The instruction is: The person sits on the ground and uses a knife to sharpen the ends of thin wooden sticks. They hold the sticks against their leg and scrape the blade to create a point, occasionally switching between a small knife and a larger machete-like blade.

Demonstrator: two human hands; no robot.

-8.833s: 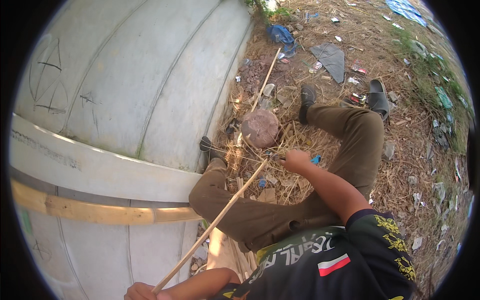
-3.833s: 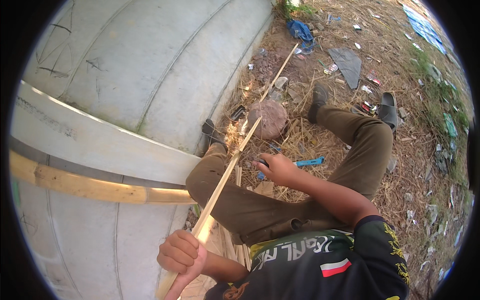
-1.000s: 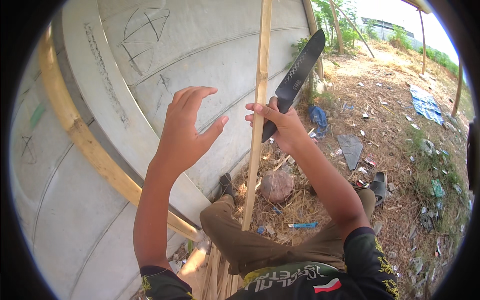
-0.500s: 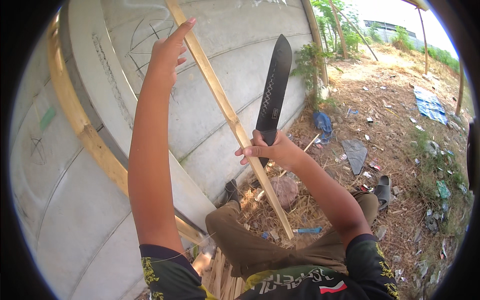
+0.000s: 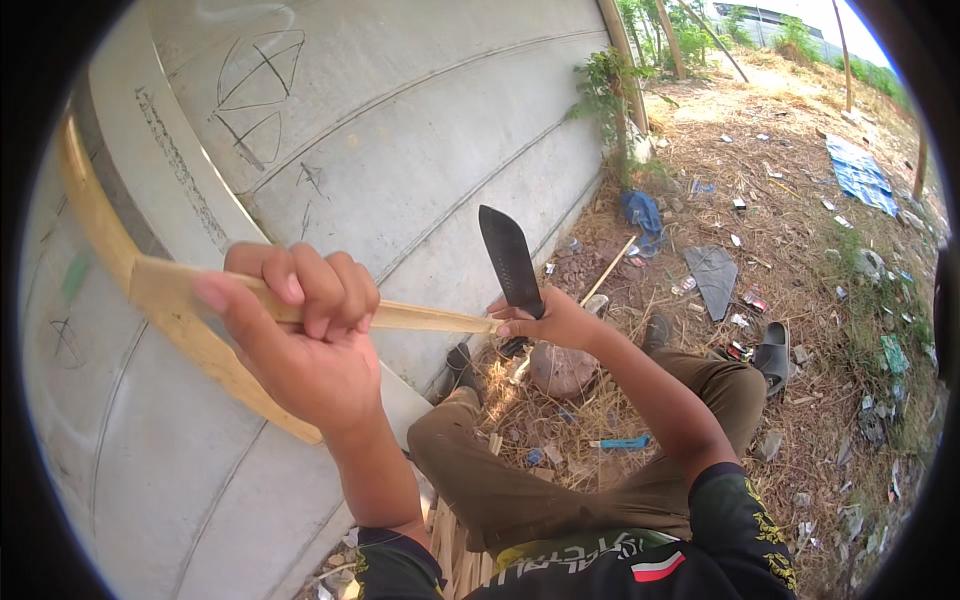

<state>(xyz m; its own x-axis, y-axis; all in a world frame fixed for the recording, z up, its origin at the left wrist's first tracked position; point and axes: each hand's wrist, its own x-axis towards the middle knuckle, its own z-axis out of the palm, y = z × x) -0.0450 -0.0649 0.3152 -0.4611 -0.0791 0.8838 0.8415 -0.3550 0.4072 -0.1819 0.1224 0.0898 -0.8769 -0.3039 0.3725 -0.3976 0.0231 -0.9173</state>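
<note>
My left hand [image 5: 325,365] is raised close to the view, its fingers wrapped round a pale wooden strip [image 5: 415,317]. One end of the strip juts out toward the left, near a larger curved-looking wooden plank [image 5: 215,365]; the other runs down to my right hand [image 5: 560,322]. That hand is closed on the handle of a black machete [image 5: 508,260], whose broad blade points up and slightly left. My right thumb and fingertips also touch the far end of the strip. Below it, a round chopping block [image 5: 563,370] sits on the ground between my legs.
A grey concrete wall [image 5: 400,150] rises on my left. Dry straw and litter cover the ground. A blue-handled tool [image 5: 620,442] lies near my right thigh, with a grey sandal [image 5: 772,358] beyond. More wooden strips [image 5: 465,560] lie beside my left leg.
My left hand has come down and closer, its fingers now closed round the strip. The strip has swung from steep to nearly level. The machete has dropped lower and leans left.
</note>
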